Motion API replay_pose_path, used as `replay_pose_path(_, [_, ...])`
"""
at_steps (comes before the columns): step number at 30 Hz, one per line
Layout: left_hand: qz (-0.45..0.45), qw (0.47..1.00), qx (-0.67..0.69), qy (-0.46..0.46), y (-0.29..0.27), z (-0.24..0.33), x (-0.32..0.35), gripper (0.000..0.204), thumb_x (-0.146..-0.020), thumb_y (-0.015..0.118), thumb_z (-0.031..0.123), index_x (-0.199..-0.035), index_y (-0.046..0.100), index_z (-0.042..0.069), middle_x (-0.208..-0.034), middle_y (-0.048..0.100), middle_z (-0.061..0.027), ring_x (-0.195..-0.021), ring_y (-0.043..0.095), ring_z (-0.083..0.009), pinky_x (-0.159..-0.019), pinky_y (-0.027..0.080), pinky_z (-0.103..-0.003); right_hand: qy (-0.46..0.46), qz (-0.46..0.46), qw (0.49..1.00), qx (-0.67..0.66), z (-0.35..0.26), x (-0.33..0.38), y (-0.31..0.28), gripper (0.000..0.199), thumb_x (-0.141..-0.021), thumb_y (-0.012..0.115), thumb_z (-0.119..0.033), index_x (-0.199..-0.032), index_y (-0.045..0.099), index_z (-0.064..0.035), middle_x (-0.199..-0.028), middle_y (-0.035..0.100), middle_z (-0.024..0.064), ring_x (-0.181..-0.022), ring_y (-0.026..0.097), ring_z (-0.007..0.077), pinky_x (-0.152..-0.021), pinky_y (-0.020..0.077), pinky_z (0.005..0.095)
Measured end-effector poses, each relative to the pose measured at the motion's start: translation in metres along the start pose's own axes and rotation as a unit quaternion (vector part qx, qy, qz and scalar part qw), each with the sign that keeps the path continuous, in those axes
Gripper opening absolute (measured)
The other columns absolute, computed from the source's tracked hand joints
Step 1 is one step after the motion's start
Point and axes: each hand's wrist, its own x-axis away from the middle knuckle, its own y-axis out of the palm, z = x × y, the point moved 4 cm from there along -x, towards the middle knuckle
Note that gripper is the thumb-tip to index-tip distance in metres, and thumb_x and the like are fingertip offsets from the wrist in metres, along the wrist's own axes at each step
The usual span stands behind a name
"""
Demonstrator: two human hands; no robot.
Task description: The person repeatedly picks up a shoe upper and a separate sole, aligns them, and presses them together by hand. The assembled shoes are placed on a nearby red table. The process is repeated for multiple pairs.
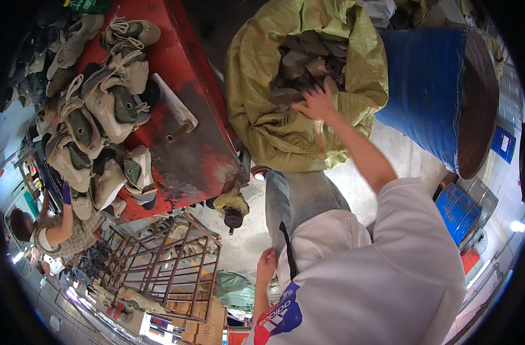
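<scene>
Currently, in the head view, the right hand (pixel 317 103) is extending over the mouth of a yellow-green woven sack (pixel 251 86). Its fingers are spreading apart and are gripping nothing visible; fingertip contact cannot be confirmed. Brown-grey flat pieces (pixel 300 66) are lying loosely piled inside the sack, just beyond these fingers. The left hand (pixel 266 265) is hanging low beside the body, its fingers partly curling; whether it is gripping anything cannot be told.

Left of the sack, a worn red tabletop (pixel 199 152) is carrying beige shoes (pixel 110 106) and a white roll (pixel 173 100). Right of the sack, a blue drum (pixel 420 86) is standing close by. A metal rack (pixel 159 270) and a co-worker (pixel 58 230) are occupying the lower left.

Markings: a blue-and-red garment panel (pixel 280 313) is displaying white lettering; a blue plate (pixel 503 144) at far right is bearing a white label.
</scene>
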Motion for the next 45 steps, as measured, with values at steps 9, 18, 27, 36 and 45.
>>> replay_pose_path(9, [0.102,0.820,-0.120,0.551,0.100,0.364,-0.073,0.028,-0.097,0.060,0.013,-0.123,0.065,0.005,-0.123,0.065,-0.0176,-0.121,0.058,-0.0368,-0.108,0.041,-0.049,-0.126,-0.373,0.881,-0.262,-0.025,0.159,-0.056,0.046,-0.100,0.054,-0.048,-0.111,0.067,-0.0053,-0.083,0.069,0.0238,-0.077,0.069,0.0421,-0.071,0.0551,0.0528])
replay_pose_path(18, [0.106,0.764,-0.590,0.241,0.084,0.295,-0.189,0.051,-0.095,0.058,0.049,-0.134,0.064,0.016,-0.135,0.059,-0.0159,-0.133,0.047,-0.0370,-0.120,0.018,-0.063,0.051,-0.609,0.732,-0.301,-0.008,0.259,-0.017,0.083,-0.098,0.027,-0.077,-0.161,0.026,-0.0247,-0.125,0.066,0.0215,-0.080,0.071,0.0327,-0.087,0.0560,0.0460])
replay_pose_path(27, [0.158,0.851,-0.400,0.301,0.064,0.193,-0.181,0.062,-0.088,0.076,0.028,-0.138,0.049,0.005,-0.128,0.050,-0.0234,-0.124,0.047,-0.0419,-0.111,0.035,-0.054,0.583,-0.235,0.550,-0.549,0.097,0.345,0.135,0.077,-0.098,0.046,-0.069,-0.134,0.048,-0.0010,-0.073,0.066,0.0120,-0.057,0.067,0.0231,-0.044,0.0515,0.0349])
replay_pose_path(36, [0.058,0.798,-0.517,0.305,0.043,0.119,-0.209,0.063,-0.097,0.061,0.039,-0.148,0.044,0.008,-0.158,0.032,-0.0240,-0.147,0.028,-0.0435,-0.121,0.021,-0.057,0.323,-0.172,0.873,-0.322,0.057,0.210,0.049,0.041,-0.095,0.060,-0.048,-0.092,0.073,-0.0084,-0.079,0.072,0.0141,-0.072,0.072,0.0323,-0.063,0.0552,0.0447])
replay_pose_path(45, [0.071,0.822,-0.490,0.281,0.048,0.160,-0.198,0.048,-0.092,0.065,0.031,-0.132,0.062,0.005,-0.147,0.048,-0.0225,-0.143,0.037,-0.0405,-0.120,0.025,-0.055,0.099,-0.406,0.893,-0.166,-0.092,0.154,0.034,0.042,-0.092,0.063,-0.043,-0.092,0.075,-0.0026,-0.095,0.074,0.0204,-0.086,0.073,0.0365,-0.076,0.0586,0.0483])
